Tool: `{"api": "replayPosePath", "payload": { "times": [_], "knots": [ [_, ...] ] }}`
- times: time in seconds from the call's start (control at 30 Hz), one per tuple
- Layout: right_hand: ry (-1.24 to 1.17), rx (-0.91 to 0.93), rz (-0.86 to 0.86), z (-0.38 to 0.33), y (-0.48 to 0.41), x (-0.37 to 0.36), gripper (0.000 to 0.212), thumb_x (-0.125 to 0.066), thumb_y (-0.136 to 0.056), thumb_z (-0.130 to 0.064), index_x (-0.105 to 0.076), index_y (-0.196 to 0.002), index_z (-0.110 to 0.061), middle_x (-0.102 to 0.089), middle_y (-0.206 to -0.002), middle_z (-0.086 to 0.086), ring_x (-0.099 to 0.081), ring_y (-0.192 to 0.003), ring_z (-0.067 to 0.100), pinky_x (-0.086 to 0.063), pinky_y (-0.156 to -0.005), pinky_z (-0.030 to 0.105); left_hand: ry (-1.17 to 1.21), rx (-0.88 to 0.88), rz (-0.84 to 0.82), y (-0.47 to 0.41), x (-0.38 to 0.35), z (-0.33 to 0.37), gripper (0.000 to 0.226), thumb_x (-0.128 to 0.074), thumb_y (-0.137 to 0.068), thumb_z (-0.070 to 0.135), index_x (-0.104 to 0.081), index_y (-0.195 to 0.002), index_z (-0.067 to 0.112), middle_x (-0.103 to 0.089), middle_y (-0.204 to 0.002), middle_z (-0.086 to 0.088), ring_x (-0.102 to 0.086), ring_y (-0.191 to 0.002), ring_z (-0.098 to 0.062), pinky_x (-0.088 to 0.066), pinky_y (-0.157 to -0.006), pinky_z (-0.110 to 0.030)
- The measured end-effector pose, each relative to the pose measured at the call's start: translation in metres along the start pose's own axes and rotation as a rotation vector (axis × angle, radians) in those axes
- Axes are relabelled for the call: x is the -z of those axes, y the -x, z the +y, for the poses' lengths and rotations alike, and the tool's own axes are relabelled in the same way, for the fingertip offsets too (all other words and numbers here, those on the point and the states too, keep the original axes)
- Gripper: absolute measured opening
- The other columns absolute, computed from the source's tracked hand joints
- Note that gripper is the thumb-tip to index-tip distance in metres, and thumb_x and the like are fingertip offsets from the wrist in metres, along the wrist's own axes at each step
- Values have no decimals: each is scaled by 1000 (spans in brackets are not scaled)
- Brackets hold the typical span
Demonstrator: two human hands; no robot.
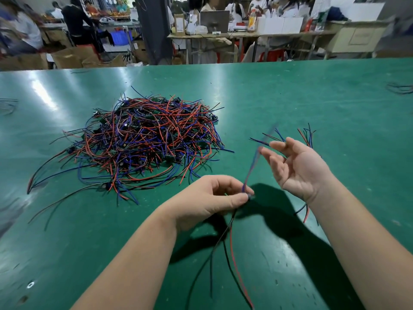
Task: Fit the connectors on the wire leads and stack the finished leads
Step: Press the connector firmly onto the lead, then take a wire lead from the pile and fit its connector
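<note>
One large heap of wire leads [143, 139], one small stack [308, 135], one separate lead [249, 173], one green table [290, 97]

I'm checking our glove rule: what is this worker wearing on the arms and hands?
Nothing visible: the left hand and right hand are bare, with no gloves, rings or watch. The left forearm and right forearm are uncovered to the frame edge; no sleeves show.

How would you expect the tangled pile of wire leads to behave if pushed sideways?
Probably floppy: the wire lead pinched by the left hand droops below. The pile looks interlocked, so it would likely drag as a clump, trailing stragglers.
</note>
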State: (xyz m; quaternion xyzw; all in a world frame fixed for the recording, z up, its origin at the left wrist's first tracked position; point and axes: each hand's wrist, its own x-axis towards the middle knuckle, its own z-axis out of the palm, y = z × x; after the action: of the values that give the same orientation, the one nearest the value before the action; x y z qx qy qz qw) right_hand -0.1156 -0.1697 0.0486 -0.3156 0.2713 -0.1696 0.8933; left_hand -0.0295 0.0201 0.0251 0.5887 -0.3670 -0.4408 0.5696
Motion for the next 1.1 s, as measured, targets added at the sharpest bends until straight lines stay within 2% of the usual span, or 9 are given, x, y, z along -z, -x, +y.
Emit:
{"api": "replayPosePath", "payload": {
  "times": [0.13,0.23,0.3,0.43,0.57,0.7,0.87,0.97,1.1],
  "knots": [
    [282,11,-45,7,-1,1,19,-43,-99,-16,-60,-100,-8,-71,-72,16,-65,-49,15,-51,-43,18,542,-48,68,-5,0,5,13,-62,-75,17,-65,-88,19,-72,-87,-3,-65,-66,-7,-53,-68,-19],
    [655,59,-134,22,0,1,14,-59,-84,6,-65,-89,-5,-68,-66,11,-62,-51,14,-50,-49,17,718,-74,178,-7,2,11,25,-65,-71,27,-60,-94,18,-75,-87,0,-70,-72,-6,-56,-69,-19],
    [749,98,-242,31,5,-3,14,-70,-71,3,-72,-79,-9,-67,-66,9,-62,-55,14,-49,-52,17,773,-84,319,-10,1,12,27,-68,-66,30,-60,-89,18,-75,-80,2,-69,-67,-4,-55,-64,-17],
    [573,173,-372,45,7,-12,20,-74,-58,-11,-77,-77,-17,-68,-69,3,-62,-57,11,-48,-56,16,699,-167,580,-16,-9,5,22,-71,-61,27,-52,-69,22,-69,-65,6,-66,-59,-4,-51,-59,-16],
    [410,211,-280,49,4,-17,6,-69,-61,-12,-74,-64,-10,-67,-61,2,-59,-51,8,-47,-52,13,443,-298,692,-19,-17,-3,24,-75,-57,28,-53,-61,19,-63,-57,5,-56,-52,-6,-44,-61,-20],
    [356,240,-217,37,3,-15,7,-69,-61,-11,-72,-66,-9,-66,-60,4,-59,-50,7,-49,-51,13,140,-364,604,-16,-23,-8,25,-77,-63,26,-55,-66,15,-60,-55,10,-52,-53,0,-42,-57,-12],
    [319,254,-200,29,3,-12,10,-67,-64,-8,-63,-73,-6,-63,-56,3,-59,-46,8,-46,-43,15,7,-264,348,-15,-29,-11,25,-66,-81,-11,-68,-79,14,-73,-75,4,-63,-68,-4,-51,-70,-16],
    [379,245,-198,24,2,-8,6,-69,-62,-9,-65,-66,-10,-63,-57,2,-56,-46,8,-47,-45,15,166,-163,411,-17,-27,-7,11,-61,-90,6,-68,-85,12,-73,-74,-2,-67,-64,-9,-54,-62,-19],
    [592,215,-216,29,4,-7,12,-73,-57,-11,-65,-50,-16,-63,-56,1,-54,-45,9,-43,-48,17,254,-98,428,-15,-25,-6,16,-72,-75,26,-71,-78,10,-71,-69,-5,-65,-57,-12,-55,-56,-21]
  ]
}}
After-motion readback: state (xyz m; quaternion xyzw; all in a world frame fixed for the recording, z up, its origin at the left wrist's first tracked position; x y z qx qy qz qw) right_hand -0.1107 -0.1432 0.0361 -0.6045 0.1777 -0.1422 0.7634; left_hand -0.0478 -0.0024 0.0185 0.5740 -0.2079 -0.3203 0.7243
